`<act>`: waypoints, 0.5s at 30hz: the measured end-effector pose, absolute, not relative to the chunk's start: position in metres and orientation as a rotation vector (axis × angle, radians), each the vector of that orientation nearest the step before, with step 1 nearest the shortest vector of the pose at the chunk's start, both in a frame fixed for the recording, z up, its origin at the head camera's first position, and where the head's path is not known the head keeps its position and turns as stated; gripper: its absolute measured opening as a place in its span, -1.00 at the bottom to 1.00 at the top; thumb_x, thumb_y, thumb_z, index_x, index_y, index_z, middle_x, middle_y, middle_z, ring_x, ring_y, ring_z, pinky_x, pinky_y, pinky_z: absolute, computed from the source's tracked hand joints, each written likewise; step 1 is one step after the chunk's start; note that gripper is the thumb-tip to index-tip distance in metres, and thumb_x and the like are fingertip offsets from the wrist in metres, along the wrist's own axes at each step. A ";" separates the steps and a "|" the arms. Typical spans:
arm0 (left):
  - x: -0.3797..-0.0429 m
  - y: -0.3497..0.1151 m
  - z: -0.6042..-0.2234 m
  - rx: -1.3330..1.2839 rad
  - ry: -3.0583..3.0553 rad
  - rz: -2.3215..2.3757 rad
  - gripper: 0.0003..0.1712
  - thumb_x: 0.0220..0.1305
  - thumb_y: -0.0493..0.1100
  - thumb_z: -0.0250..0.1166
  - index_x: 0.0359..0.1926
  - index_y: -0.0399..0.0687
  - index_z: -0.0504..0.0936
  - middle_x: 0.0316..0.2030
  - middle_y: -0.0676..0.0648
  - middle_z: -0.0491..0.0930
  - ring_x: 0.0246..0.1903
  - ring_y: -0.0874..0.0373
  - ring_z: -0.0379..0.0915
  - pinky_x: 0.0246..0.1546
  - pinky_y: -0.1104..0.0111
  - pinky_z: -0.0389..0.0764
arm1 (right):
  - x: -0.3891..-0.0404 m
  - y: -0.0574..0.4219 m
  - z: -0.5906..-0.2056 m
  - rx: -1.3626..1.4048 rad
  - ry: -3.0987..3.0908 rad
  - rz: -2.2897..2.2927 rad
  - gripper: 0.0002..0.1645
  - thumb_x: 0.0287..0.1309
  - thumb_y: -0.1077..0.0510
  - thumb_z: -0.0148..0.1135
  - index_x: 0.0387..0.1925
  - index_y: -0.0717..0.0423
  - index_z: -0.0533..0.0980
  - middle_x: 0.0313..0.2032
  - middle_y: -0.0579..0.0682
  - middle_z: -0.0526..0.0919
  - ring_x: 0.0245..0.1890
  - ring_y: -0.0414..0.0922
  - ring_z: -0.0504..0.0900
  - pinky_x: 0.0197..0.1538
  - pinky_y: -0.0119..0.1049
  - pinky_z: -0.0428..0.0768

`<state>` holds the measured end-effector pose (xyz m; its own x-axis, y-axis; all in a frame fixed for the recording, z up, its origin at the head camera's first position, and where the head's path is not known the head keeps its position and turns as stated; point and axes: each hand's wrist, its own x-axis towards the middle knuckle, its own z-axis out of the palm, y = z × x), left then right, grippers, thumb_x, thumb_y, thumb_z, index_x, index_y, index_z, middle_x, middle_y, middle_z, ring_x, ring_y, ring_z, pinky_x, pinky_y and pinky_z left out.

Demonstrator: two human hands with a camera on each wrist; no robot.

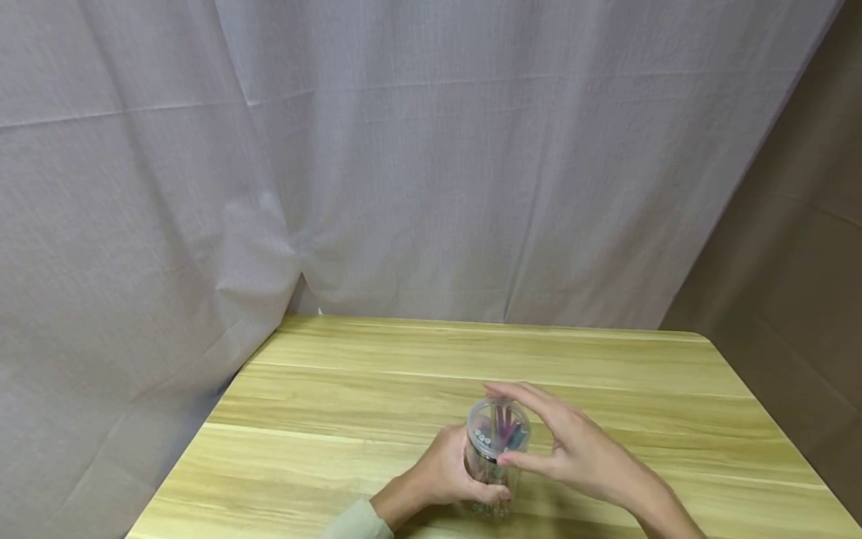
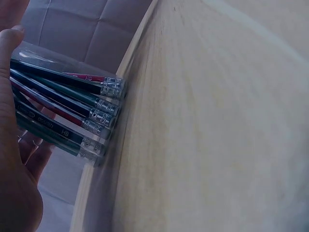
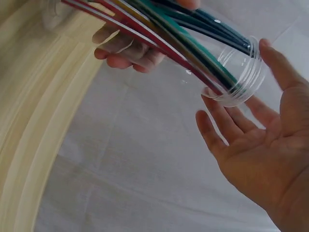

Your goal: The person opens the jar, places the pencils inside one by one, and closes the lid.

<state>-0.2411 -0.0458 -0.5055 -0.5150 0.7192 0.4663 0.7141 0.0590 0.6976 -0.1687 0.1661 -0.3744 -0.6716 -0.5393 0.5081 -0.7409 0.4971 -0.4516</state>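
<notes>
A clear plastic jar (image 1: 480,468) full of pencils stands roughly upright at the front of the table. My left hand (image 1: 441,468) wraps round its body, thumb on the near side. The jar's clear round lid (image 1: 480,418) is on top, and my right hand (image 1: 579,449) grips its rim between thumb and fingers. Inside, the pencils (image 2: 58,104) are dark blue, green and red, with their eraser ends down by the table. The right wrist view shows the ridged lid (image 3: 246,79) with the right thumb (image 3: 280,63) against its side. Whether the jar touches the table is unclear.
The wood-grain table (image 1: 323,419) reaches away to a grey curtain (image 1: 417,187) at its back and left. A brown cloth (image 1: 774,277) hangs on the right side.
</notes>
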 end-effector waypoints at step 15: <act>-0.240 -0.047 -0.505 1.531 2.277 1.486 -0.21 0.16 -0.02 0.57 0.36 0.07 0.43 0.13 0.09 0.70 0.09 0.37 0.62 0.13 0.47 0.61 | -0.165 0.157 -0.385 1.100 -2.491 0.974 0.04 0.16 0.24 0.48 0.61 -0.18 0.24 0.49 -0.12 0.39 0.41 -0.01 0.48 0.28 0.14 0.59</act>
